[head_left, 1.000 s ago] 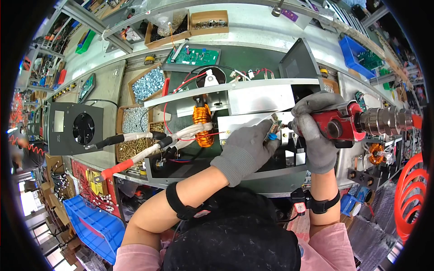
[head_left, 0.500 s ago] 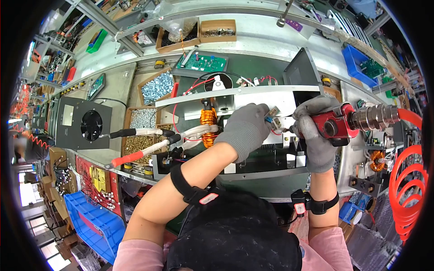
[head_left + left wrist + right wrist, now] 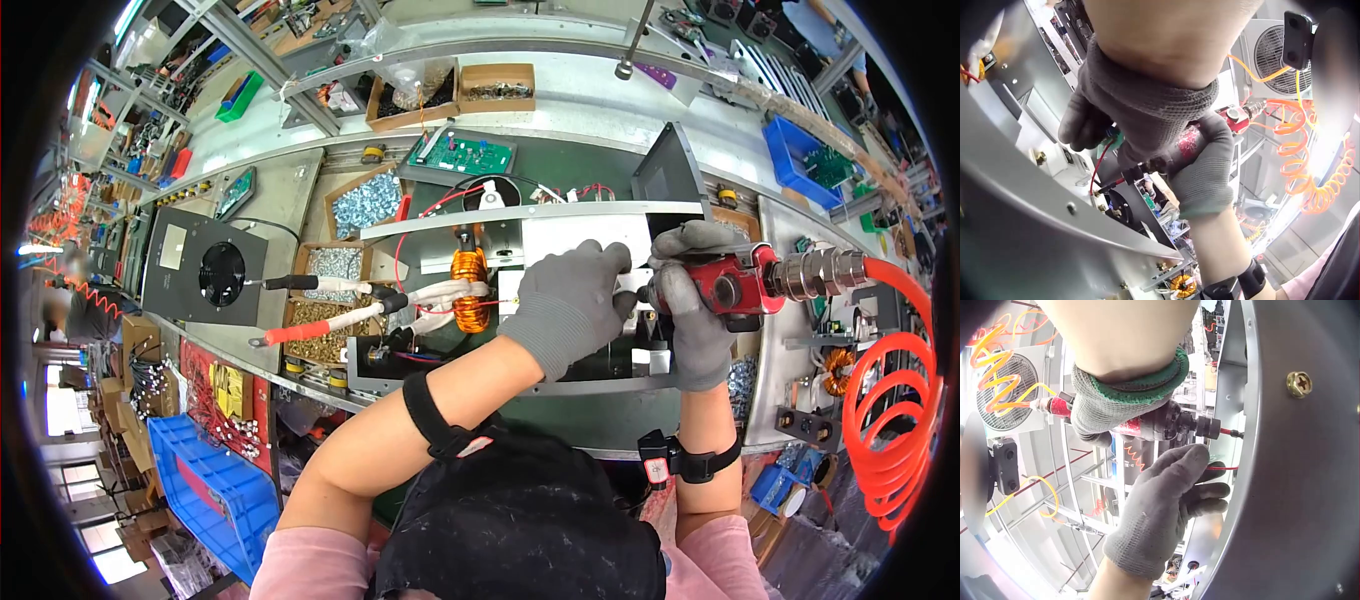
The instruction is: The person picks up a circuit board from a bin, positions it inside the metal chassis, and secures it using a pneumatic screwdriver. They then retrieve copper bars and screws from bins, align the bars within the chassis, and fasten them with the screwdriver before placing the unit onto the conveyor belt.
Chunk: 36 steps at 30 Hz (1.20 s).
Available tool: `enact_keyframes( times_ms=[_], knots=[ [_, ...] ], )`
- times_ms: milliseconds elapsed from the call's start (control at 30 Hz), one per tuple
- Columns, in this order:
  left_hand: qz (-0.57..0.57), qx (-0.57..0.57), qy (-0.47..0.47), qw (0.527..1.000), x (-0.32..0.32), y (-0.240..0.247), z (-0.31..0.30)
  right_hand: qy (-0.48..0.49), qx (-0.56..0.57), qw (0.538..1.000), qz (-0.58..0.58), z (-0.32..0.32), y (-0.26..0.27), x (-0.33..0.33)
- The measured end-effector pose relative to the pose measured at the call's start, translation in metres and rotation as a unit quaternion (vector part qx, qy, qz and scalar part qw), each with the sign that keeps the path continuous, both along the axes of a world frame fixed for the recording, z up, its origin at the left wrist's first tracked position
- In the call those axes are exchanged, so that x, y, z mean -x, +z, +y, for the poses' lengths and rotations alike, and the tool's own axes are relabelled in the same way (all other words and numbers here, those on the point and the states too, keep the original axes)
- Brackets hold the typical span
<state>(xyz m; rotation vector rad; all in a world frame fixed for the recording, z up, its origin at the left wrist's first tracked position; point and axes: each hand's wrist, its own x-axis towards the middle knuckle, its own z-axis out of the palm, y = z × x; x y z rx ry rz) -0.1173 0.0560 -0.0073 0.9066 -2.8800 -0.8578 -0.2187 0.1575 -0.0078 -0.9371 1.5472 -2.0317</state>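
My gloved left hand [image 3: 568, 305] reaches over the open metal chassis [image 3: 560, 211]. Its thumb and fingers pinch a small green circuit board [image 3: 1113, 133], mostly hidden by the glove, from which a red wire [image 3: 1225, 468] runs. In my gloved right hand [image 3: 697, 330] I grip a red air screwdriver [image 3: 720, 287], held level with its bit [image 3: 1230, 432] pointing left into the chassis. The two hands are close together, the screwdriver's nose right by the left fingertips. An orange-wound coil [image 3: 470, 290] sits in the chassis, left of my left hand.
Thick cables with a red-sleeved end [image 3: 300, 332] stick out leftward. A fan panel [image 3: 205, 268] and bins of screws [image 3: 365, 205] lie left. A circuit board [image 3: 465, 153] lies behind the chassis. The coiled red air hose [image 3: 890, 370] hangs at right.
My left hand moved up and away from the screwdriver, then came back beside its nose, still pinching the small board. The right hand keeps its grip. The head view has shifted slightly.
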Motion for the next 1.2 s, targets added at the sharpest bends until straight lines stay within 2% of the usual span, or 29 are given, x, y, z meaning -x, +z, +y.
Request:
enact_keyframes(
  times_ms=[67,133,167,233,367,400,533,633,700,767,833,867,1067,1133,1167,1200],
  knots=[
    [0.012,0.013,0.004,1.000,-0.001,-0.005,-0.001,0.012,0.011,1.000,-0.012,0.000,-0.001,0.001],
    [-0.003,0.113,-0.002,0.994,-0.004,-0.007,-0.003,0.015,0.013,1.000,0.000,0.001,-0.004,0.002],
    [-0.005,0.114,-0.002,0.993,-0.006,-0.008,-0.006,0.015,0.014,1.000,-0.001,0.001,-0.004,0.001],
    [-0.043,0.250,-0.035,0.967,-0.012,-0.006,-0.013,0.012,0.016,1.000,0.011,0.001,-0.004,0.001],
    [-0.119,0.206,-0.033,0.971,-0.012,-0.008,-0.002,0.016,0.006,1.000,0.020,0.001,-0.006,0.002],
    [-0.071,0.193,-0.002,0.979,-0.012,-0.009,-0.001,0.017,-0.003,0.999,0.032,0.001,-0.007,0.003],
    [-0.032,0.166,0.028,0.985,-0.017,-0.003,0.003,0.032,-0.028,0.999,0.021,0.002,-0.003,0.003],
    [0.025,0.149,0.046,0.987,-0.011,-0.004,0.013,0.029,-0.007,0.999,0.032,0.000,0.000,-0.001],
    [0.135,-0.023,0.118,0.983,-0.010,-0.017,0.012,0.030,-0.004,0.999,0.021,0.002,0.000,-0.002],
    [0.101,0.004,0.140,0.985,-0.012,-0.025,-0.001,0.033,0.000,0.999,0.009,0.002,-0.002,-0.001],
    [-0.111,0.067,0.100,0.986,-0.021,-0.012,-0.017,0.025,0.015,0.999,0.022,0.001,-0.007,0.001],
    [-0.163,0.053,0.092,0.981,-0.024,-0.003,-0.022,0.017,0.002,1.000,0.010,0.002,-0.003,-0.001],
    [-0.115,0.068,0.069,0.989,-0.051,0.007,-0.028,-0.008,0.031,0.999,0.025,-0.006,0.001,-0.005],
    [-0.080,0.019,0.016,0.996,-0.079,0.030,-0.033,-0.022,0.035,0.999,0.021,-0.009,-0.003,-0.004],
    [-0.083,0.019,0.020,0.996,-0.101,0.039,-0.038,-0.027,0.022,0.999,0.026,-0.008,0.001,-0.008],
    [-0.015,-0.004,-0.015,1.000,-0.128,0.048,-0.044,-0.015,0.009,1.000,0.015,-0.006,0.001,-0.008]
  ],
)
